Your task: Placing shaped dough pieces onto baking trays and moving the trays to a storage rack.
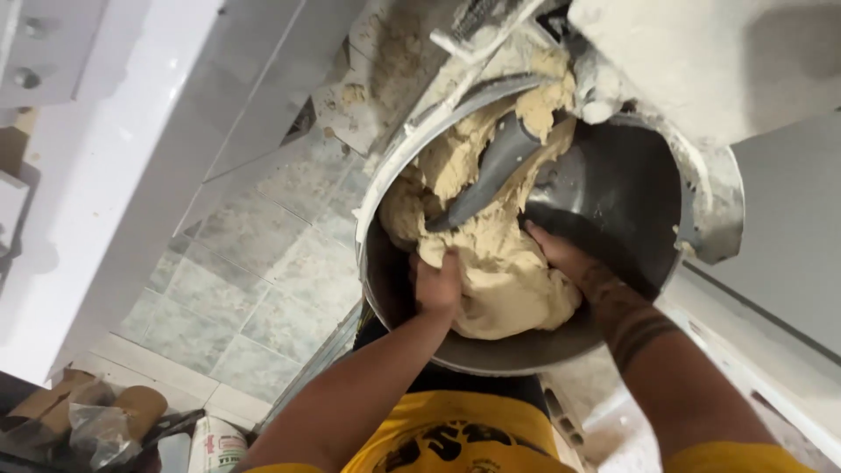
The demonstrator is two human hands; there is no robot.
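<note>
A big lump of pale tan dough [495,263] fills the left half of a large steel mixer bowl [631,184]. A grey metal dough hook [491,175] is buried in the dough's upper part. My left hand [436,287] presses into the dough's near left side, fingers sunk in. My right hand [561,254] grips the dough's right side, against the bare dark inside of the bowl. Both forearms reach in over the near rim.
The flour-dusted mixer body [701,52] hangs over the bowl at the top right. A grey tiled floor [263,263] lies to the left, beside a white wall or cabinet [114,158]. Sacks and wrapped items [105,420] sit at the bottom left.
</note>
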